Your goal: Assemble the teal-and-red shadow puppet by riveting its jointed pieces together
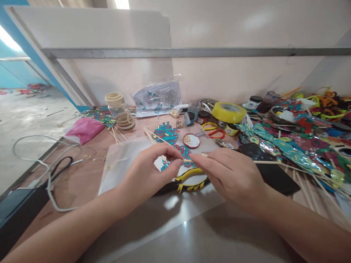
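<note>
My right hand (233, 171) is closed around a thin wooden stick (267, 162), which lies level and sticks out on both sides of the fingers. The thumb and forefinger of my left hand (153, 164) pinch the stick's left end; a tiny thing may be there, too small to make out. Just below the fingertips lie pliers with yellow and black handles (192, 172), partly hidden by both hands. Behind the hands are a painted teal and red cut-out figure (166, 133) with sticks on it and a lid (195, 141) holding small gold-coloured bits.
Yellow tape (229, 112), scissors with red and yellow handles (216, 133) and paint jars stand at the back. A black phone (271, 175) and painted cut-outs (274, 146) lie right. On the left are a plastic jar (117, 109), pink packet (85, 130) and white cable (49, 179).
</note>
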{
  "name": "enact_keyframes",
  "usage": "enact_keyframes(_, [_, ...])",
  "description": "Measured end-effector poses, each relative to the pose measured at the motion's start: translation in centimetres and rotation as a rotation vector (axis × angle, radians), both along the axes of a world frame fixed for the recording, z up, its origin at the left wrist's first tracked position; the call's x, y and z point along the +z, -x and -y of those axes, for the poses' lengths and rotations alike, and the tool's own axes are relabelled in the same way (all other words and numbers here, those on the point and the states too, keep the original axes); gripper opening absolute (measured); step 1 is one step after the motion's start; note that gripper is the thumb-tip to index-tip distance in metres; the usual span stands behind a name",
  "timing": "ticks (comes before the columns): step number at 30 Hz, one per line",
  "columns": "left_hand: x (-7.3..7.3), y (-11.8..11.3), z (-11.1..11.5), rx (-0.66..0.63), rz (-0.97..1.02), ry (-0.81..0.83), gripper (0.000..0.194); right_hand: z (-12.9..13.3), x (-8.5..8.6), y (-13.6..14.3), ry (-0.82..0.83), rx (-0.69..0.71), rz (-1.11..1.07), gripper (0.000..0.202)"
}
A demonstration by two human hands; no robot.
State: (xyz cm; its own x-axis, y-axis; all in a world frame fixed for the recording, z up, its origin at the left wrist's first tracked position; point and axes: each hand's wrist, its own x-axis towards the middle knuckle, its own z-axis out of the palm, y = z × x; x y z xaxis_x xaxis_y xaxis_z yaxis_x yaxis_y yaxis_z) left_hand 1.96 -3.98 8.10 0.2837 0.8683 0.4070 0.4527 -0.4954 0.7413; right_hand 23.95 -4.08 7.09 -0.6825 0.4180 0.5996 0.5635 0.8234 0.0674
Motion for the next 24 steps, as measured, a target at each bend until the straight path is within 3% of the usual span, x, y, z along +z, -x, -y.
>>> enact_keyframes(10, [-0.09,0.03,0.13,-0.012,-0.033,-0.009,0.007,0.27,0.39,-0.08,-0.114,-0.021,0.025,0.029])
enact_keyframes(17, [-0.02,0.11,0.38,-0.039,-0.043,-0.132,0.007,0.25,0.21,-0.20,-0.082,0.004,0.010,0.028])
enact_keyframes(24, [0.09,0.96,-0.51,-0.216,0.043,0.002,0.010,0.21,0.67,-0.16,0.013,0.047,-0.087,0.024])
